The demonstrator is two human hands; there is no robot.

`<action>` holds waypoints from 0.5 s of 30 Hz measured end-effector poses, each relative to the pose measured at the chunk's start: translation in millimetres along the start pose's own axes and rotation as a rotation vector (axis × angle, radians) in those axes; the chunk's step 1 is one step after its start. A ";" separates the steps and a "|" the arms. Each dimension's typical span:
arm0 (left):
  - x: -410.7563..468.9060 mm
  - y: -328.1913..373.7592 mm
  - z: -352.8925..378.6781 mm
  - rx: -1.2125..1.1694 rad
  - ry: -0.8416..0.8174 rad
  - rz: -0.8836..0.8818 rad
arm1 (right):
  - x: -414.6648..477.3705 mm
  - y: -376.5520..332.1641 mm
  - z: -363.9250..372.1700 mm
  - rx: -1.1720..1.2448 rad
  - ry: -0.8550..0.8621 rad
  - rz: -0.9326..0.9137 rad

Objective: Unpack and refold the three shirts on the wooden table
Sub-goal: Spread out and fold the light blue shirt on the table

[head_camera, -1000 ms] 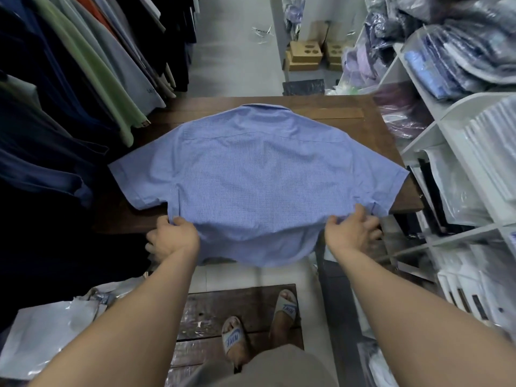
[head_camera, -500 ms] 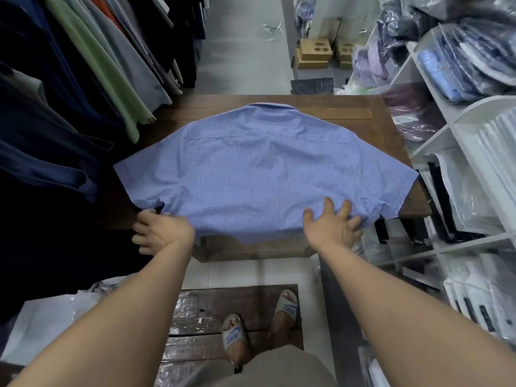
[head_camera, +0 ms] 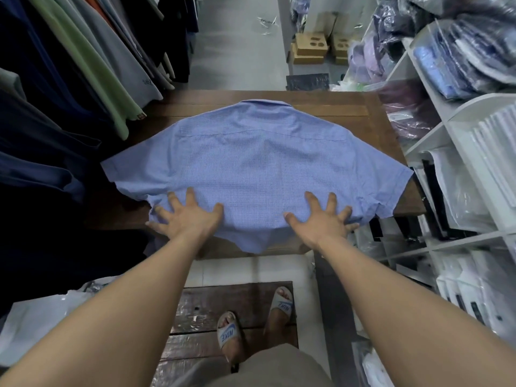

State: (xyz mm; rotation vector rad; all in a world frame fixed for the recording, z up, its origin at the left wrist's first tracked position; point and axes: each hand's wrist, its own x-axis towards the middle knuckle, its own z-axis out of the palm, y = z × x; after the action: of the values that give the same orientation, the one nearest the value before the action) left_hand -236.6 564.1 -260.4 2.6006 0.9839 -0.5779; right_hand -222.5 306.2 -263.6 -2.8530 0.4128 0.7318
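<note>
A light blue checked short-sleeved shirt (head_camera: 257, 160) lies spread back-up on the wooden table (head_camera: 329, 107), collar at the far side, both sleeves out flat. Its hem hangs a little over the near table edge. My left hand (head_camera: 187, 219) presses flat on the shirt's lower left part with fingers spread. My right hand (head_camera: 321, 219) presses flat on the lower right part, fingers spread too. Only this one shirt shows on the table.
Hanging clothes (head_camera: 83, 65) crowd the left side right up to the table. White shelves (head_camera: 460, 135) with bagged shirts stand close on the right. Cardboard boxes (head_camera: 310, 48) sit on the floor beyond. A white plastic bag (head_camera: 36, 322) lies by my left leg.
Both hands let go of the shirt's lower edge, moved forward onto the fabric and opened flat with fingers spread. The hem was drawn up onto the table.
</note>
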 end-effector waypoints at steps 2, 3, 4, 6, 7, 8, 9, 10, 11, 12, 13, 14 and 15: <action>2.1 4.8 -3.0 0.001 0.013 -0.087 | 0.5 -4.5 -5.1 0.001 0.016 0.029; 1.0 8.5 -2.8 -0.003 0.034 -0.100 | -0.3 -7.6 -6.1 -0.008 0.040 0.024; -1.2 13.5 -1.9 -0.010 0.065 -0.074 | -1.2 -11.2 -5.6 -0.020 0.069 -0.002; -7.6 26.8 2.5 -0.025 0.109 0.098 | -2.0 -19.0 -2.9 -0.024 0.090 -0.086; -11.6 34.0 6.7 -0.027 0.092 0.208 | -1.9 -21.3 -1.5 -0.018 0.078 -0.111; -14.7 40.1 11.4 -0.016 0.050 0.300 | -0.6 -22.1 0.1 -0.011 0.060 -0.114; -16.4 44.1 15.5 0.010 -0.005 0.358 | 1.6 -20.8 1.6 -0.001 0.042 -0.102; -16.0 46.1 18.5 0.046 -0.055 0.381 | 4.6 -16.7 2.5 0.014 0.033 -0.076; -13.4 46.1 20.3 0.078 -0.088 0.385 | 8.1 -9.8 2.5 0.038 0.035 -0.035; -9.9 45.5 20.8 0.099 -0.103 0.382 | 11.9 0.0 1.6 0.071 0.045 0.018; -6.5 44.8 19.5 0.106 -0.107 0.379 | 15.6 10.7 -0.3 0.106 0.056 0.069; -3.2 44.8 17.6 0.107 -0.109 0.375 | 19.5 21.6 -2.1 0.134 0.063 0.103; -0.7 45.8 15.3 0.104 -0.115 0.367 | 22.8 30.9 -3.6 0.148 0.072 0.117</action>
State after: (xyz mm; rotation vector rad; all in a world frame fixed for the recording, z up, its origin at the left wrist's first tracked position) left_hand -209.9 524.4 -267.3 2.7077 0.4336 -0.6850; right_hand -211.2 271.0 -274.6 -2.7405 0.6213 0.5914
